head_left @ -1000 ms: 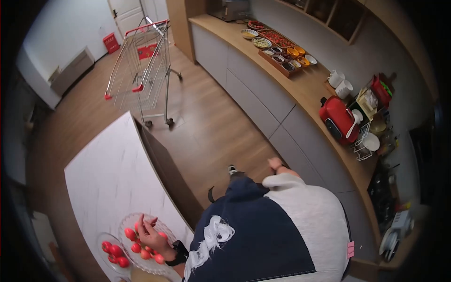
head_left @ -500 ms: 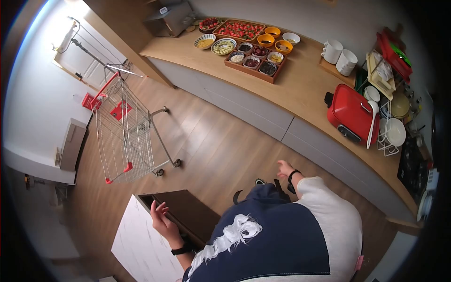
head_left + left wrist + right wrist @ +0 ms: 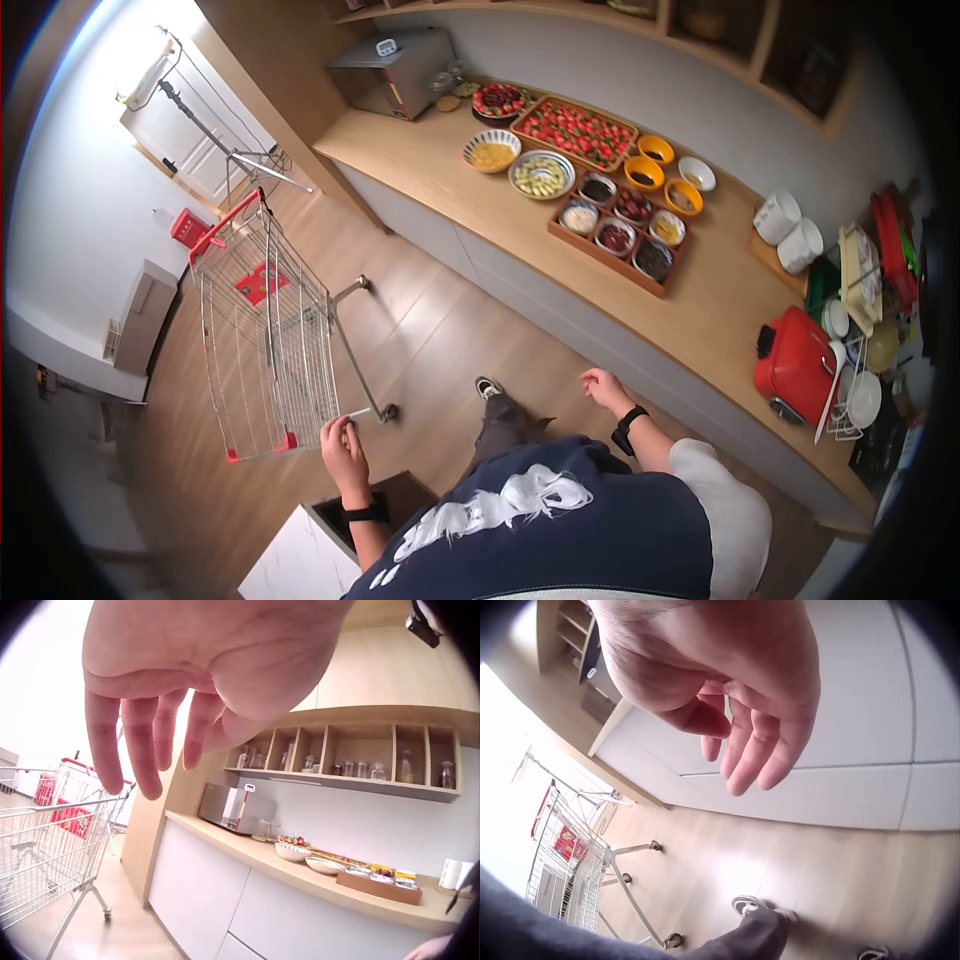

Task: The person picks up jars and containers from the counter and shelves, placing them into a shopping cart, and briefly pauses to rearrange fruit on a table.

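Observation:
My left hand [image 3: 345,458] hangs in the air above the corner of the white marbled table [image 3: 300,560], its fingers loosely bent and holding nothing. In the head view it is close to the shopping cart [image 3: 265,340], whose wire basket stands on the floor beyond. My right hand [image 3: 606,390] is held out over the floor in front of the grey cabinets, also with nothing in it; in the right wrist view its fingers [image 3: 769,742] droop loosely. On the wooden counter [image 3: 450,215] stand a strawberry tray [image 3: 575,132], a divided box of small bowls [image 3: 610,258] and a bowl of green pieces [image 3: 541,176].
A red electric cooker [image 3: 795,360], white mugs [image 3: 790,230] and a dish rack [image 3: 850,400] occupy the counter's right part. The microwave [image 3: 395,75] sits at its far end. A light stand [image 3: 200,120] rises behind the cart. Wooden floor [image 3: 430,300] runs between cart and cabinets.
My left hand has left the tomato bowls on the table, which are out of view now. My body has moved forward, and the cart and counter food appear nearer.

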`<control>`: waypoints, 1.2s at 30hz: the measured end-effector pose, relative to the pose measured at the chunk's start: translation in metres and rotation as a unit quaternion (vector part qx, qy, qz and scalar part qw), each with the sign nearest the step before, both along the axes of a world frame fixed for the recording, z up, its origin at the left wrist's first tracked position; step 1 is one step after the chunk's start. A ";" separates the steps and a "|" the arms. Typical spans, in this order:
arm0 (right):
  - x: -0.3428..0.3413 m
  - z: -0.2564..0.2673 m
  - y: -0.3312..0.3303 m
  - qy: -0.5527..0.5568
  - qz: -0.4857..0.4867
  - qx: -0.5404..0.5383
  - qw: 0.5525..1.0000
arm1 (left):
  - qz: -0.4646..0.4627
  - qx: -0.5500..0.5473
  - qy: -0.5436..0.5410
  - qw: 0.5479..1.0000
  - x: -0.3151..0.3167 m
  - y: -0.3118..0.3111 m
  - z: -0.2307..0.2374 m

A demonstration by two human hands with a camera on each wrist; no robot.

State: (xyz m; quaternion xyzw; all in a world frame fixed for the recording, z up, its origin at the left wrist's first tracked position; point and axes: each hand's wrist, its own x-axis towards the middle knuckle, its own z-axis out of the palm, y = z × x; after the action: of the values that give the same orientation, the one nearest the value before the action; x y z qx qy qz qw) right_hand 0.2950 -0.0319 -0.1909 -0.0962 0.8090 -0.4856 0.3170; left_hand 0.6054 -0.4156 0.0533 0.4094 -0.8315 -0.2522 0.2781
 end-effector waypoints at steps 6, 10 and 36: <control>-0.087 0.079 -0.121 0.081 0.081 0.022 0.993 | -0.024 -0.047 -0.001 0.999 -0.086 -0.151 -0.005; -0.123 0.155 -0.191 0.156 0.066 0.019 0.985 | -0.060 -0.061 0.021 0.996 -0.154 -0.213 0.002; -0.382 0.141 -0.715 0.241 0.184 -0.069 0.950 | 0.101 -0.054 -0.049 0.992 -0.256 -0.547 -0.013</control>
State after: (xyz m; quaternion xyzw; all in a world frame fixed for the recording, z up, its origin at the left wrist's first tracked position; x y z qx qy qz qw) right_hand -0.0871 -0.7472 -0.0501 -0.3797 0.7941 -0.4353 0.1889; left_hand 0.3492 -0.9625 0.0404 0.4877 -0.8109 -0.1572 0.2825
